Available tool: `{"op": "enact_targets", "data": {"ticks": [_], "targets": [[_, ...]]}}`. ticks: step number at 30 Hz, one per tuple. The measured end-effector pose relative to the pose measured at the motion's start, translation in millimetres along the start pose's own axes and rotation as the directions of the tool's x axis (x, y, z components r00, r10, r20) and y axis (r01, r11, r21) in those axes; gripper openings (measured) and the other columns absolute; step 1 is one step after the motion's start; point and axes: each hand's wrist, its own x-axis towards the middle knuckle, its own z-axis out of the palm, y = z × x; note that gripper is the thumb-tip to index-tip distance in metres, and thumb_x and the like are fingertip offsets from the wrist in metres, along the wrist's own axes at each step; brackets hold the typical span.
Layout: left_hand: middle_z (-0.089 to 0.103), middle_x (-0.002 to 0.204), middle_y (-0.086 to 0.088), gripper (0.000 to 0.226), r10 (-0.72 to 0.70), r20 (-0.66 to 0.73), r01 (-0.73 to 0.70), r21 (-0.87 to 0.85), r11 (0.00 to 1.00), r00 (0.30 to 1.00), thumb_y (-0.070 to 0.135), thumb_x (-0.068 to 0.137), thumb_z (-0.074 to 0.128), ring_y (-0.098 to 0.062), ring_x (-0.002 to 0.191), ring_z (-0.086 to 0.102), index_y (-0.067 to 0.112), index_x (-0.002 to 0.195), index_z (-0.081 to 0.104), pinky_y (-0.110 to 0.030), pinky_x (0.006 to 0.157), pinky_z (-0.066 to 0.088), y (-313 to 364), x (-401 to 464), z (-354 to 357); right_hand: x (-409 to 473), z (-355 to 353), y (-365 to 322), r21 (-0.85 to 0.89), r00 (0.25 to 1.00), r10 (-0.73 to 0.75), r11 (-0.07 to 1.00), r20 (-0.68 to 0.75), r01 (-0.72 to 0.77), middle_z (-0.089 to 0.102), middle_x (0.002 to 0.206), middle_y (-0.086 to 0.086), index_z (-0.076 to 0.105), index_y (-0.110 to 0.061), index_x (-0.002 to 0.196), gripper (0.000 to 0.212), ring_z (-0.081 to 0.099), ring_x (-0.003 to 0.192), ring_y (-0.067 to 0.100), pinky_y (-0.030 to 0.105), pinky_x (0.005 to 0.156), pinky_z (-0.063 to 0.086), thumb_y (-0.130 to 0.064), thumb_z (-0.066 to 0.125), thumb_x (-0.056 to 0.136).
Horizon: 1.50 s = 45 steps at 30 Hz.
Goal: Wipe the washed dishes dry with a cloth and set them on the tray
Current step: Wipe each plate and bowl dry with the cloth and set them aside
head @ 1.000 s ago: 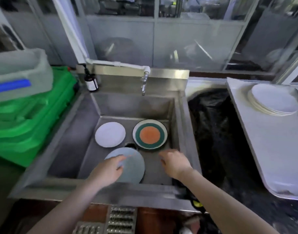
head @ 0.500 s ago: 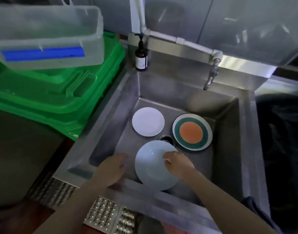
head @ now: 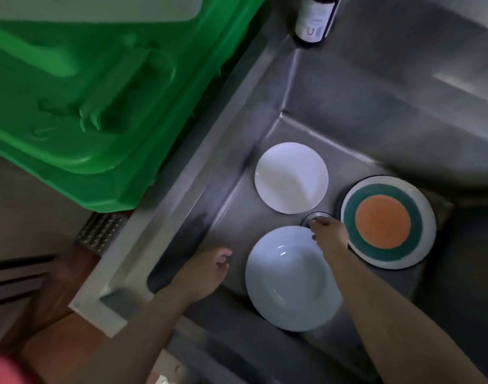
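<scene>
1. Starting at far left: green crates (head: 79,87) sit stacked beside the sink (head: 181,195), not part of the job. No cloth or tray in view.
2. Left hand (head: 206,273) hangs low inside the basin, just left of the pale blue plate (head: 289,281). Fingers loosely curled, holding nothing, apart from the rim.
3. Pale blue plate lies at the near side of the sink floor, looks tipped w/ its near edge against the front wall. Prob glazed ceramic: stiff, moderate weight, chips if knocked on steel. Wet glaze = slippery, so pinch the rim w/ thumb on top and fingers under, not a flat palm.
4. White plate (head: 291,177) lies flat at the back left of the basin, smaller, prob lighter. Flat on steel means no gap underneath; tilt an edge up first.
5. Right hand (head: 330,235) reaches across the blue plate's far-right rim, fingertips at the drain (head: 317,217). It touches or overlaps the rim; whether it actually grips I can't tell.
6. Striped plate (head: 386,221), orange centre w/ teal ring, sits flat at right, near the right hand. Largest of the three, so likely heaviest; two hands safer.
7. Dark bottle (head: 314,18) stands on the back ledge.
</scene>
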Motion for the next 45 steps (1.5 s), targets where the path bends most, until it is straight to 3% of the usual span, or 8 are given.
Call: {"op": "enact_targets", "data": {"ticks": [3,11,18,22,27,36,41,45], "targets": [[0.061,0.125,0.000,0.034,-0.073,0.015,0.074,-0.083,0.994,0.997,0.019,0.096,0.052,-0.010,0.109,0.056,0.020,0.130,0.055,-0.016,0.088,0.040,-8,9,3,26,5,-9,-0.007,0.992,0.112,0.994,-0.051,-0.113,0.056,0.055,0.005,0.058,-0.014,0.053,0.028,0.051,0.053,0.027,0.027,0.050,0.039,-0.026,0.067,0.076],[0.066,0.110,-0.001,0.030,-0.196,0.005,0.191,-0.240,0.952,0.981,0.011,0.093,0.053,-0.010,0.098,0.060,0.017,0.121,0.060,0.000,0.068,0.038,-14,13,8,66,24,-16,0.166,0.979,0.204,0.965,0.005,-0.202,0.068,0.065,0.010,0.065,-0.009,0.066,0.046,0.064,0.062,0.029,0.041,0.067,0.056,-0.054,0.074,0.071],[0.067,0.107,-0.004,0.031,-0.225,-0.019,0.209,-0.302,0.930,0.974,0.005,0.091,0.054,-0.015,0.103,0.061,0.013,0.121,0.061,-0.019,0.087,0.044,-10,12,4,75,32,-20,0.409,0.965,0.255,0.876,0.058,-0.256,0.064,0.075,0.012,0.065,-0.003,0.082,0.026,0.061,0.054,0.023,0.030,0.055,0.054,-0.021,0.082,0.073],[0.066,0.102,-0.003,0.029,-0.245,-0.029,0.222,-0.333,0.916,0.969,0.004,0.092,0.055,-0.012,0.095,0.061,0.012,0.118,0.061,-0.010,0.076,0.042,-7,12,3,77,28,-15,0.399,0.964,0.258,0.879,0.069,-0.263,0.066,0.078,0.012,0.066,-0.001,0.085,0.024,0.065,0.059,0.024,0.029,0.056,0.056,-0.019,0.078,0.077],[0.070,0.109,-0.007,0.022,-0.337,0.043,0.278,-0.669,0.689,0.940,0.006,0.096,0.052,-0.014,0.085,0.066,0.013,0.114,0.061,-0.013,0.067,0.049,6,7,-6,71,18,-12,0.420,0.959,0.270,0.863,0.085,-0.281,0.068,0.074,0.006,0.064,-0.010,0.077,0.019,0.066,0.050,0.019,0.021,0.043,0.050,-0.023,0.078,0.076],[0.069,0.113,-0.003,0.026,-0.308,0.045,0.242,-0.731,0.638,0.950,0.013,0.100,0.045,-0.018,0.105,0.065,0.018,0.121,0.059,-0.031,0.087,0.048,27,-7,-14,39,4,-1,0.575,0.961,0.124,0.780,0.248,-0.249,0.067,0.084,0.007,0.063,-0.009,0.103,0.014,0.062,0.066,0.018,0.026,0.063,0.054,-0.007,0.064,0.089],[0.064,0.120,-0.009,0.027,-0.208,0.051,0.178,-0.734,0.655,0.977,0.009,0.101,0.042,-0.024,0.111,0.062,0.015,0.125,0.053,-0.045,0.104,0.043,43,-15,-14,-10,-16,3,0.631,0.952,-0.017,0.753,0.306,-0.190,0.063,0.069,0.004,0.066,-0.009,0.093,0.006,0.056,0.049,0.009,0.019,0.047,0.046,-0.005,0.062,0.091],[0.067,0.116,-0.005,0.026,-0.147,0.032,0.118,-0.774,0.622,0.989,0.021,0.099,0.049,-0.021,0.105,0.066,0.021,0.125,0.053,-0.042,0.096,0.049,57,-19,-15,-54,-37,6,0.639,0.927,-0.103,0.751,0.361,-0.165,0.059,0.072,0.009,0.066,-0.003,0.099,0.010,0.053,0.053,0.013,0.025,0.053,0.039,-0.006,0.060,0.092]]}}
